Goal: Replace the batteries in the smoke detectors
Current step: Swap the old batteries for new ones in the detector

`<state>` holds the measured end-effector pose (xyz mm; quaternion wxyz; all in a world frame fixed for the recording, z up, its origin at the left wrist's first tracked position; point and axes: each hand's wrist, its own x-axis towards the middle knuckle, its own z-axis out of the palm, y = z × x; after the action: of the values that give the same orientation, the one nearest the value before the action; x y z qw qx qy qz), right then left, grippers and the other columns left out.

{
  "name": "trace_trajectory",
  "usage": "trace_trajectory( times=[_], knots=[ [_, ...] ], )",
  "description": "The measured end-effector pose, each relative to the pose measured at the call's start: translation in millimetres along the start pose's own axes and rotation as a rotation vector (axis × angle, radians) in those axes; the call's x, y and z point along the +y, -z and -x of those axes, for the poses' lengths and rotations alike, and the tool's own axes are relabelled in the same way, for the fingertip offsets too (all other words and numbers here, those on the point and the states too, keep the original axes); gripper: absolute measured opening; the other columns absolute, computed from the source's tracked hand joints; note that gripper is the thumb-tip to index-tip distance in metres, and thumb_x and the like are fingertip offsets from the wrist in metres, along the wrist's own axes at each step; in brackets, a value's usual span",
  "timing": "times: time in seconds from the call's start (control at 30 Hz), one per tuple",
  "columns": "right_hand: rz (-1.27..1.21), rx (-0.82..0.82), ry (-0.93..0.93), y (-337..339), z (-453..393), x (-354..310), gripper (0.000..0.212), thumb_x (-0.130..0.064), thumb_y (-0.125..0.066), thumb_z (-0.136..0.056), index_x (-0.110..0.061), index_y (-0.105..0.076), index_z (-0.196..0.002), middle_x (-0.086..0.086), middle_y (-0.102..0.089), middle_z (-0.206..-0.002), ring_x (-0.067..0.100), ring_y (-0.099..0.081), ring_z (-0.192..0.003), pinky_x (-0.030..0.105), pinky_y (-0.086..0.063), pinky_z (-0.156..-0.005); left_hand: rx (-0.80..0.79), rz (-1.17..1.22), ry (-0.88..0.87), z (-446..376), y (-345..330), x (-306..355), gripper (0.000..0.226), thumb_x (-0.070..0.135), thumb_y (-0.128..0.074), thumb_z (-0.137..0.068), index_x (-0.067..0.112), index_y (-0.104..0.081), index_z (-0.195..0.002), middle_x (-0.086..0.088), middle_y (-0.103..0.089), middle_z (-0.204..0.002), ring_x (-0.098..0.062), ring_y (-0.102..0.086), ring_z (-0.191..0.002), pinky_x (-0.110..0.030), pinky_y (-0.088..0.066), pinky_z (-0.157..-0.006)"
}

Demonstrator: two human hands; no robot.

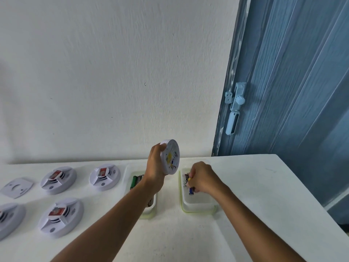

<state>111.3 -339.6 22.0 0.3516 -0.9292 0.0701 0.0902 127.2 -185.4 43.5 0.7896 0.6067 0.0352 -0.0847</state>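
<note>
A white table (245, 186) fills the lower part of the frame, its far edge against the wall and its right edge running down toward the lower right corner. On its left side lie four round white smoke detectors, two in a far row (59, 180) (105, 176) and two in a near row (60, 217) (9, 220), the last cut by the left frame edge, with a flat white mounting plate (17, 187) at far left. Near the centre stand two clear green-rimmed containers well apart from each other, the left container (149, 212) holding batteries and the right container (198, 204) also holding a few at its far end.
</note>
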Motion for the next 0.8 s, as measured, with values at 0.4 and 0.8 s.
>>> trace_trajectory(
  times=[0.4,0.8],
  knots=[
    [-0.186,0.12,0.072,-7.8,0.5,5.1,0.011,-0.004,-0.059,-0.085,-0.002,-0.068,-0.089,0.008,-0.07,-0.086,0.024,-0.068,-0.077,0.036,-0.058,-0.07,0.029,0.05,0.09,12.0,1.3,-0.9,0.053,0.049,-0.047,-0.083,0.021,-0.058,-0.127,-0.015,-0.061,-0.127,-0.031,-0.058,-0.117,-0.05,-0.043,-0.102],
    [-0.141,0.329,0.675,-3.1,25.0,-16.7,0.048,-0.015,-0.07,-0.083,-0.005,-0.059,-0.128,0.005,-0.06,-0.129,0.02,-0.064,-0.105,0.027,-0.056,-0.085,-0.111,0.15,0.172,16.2,-3.2,2.3,0.052,0.044,-0.033,-0.093,0.01,-0.068,-0.113,-0.016,-0.067,-0.11,-0.029,-0.061,-0.102,-0.043,-0.048,-0.09]
  ],
)
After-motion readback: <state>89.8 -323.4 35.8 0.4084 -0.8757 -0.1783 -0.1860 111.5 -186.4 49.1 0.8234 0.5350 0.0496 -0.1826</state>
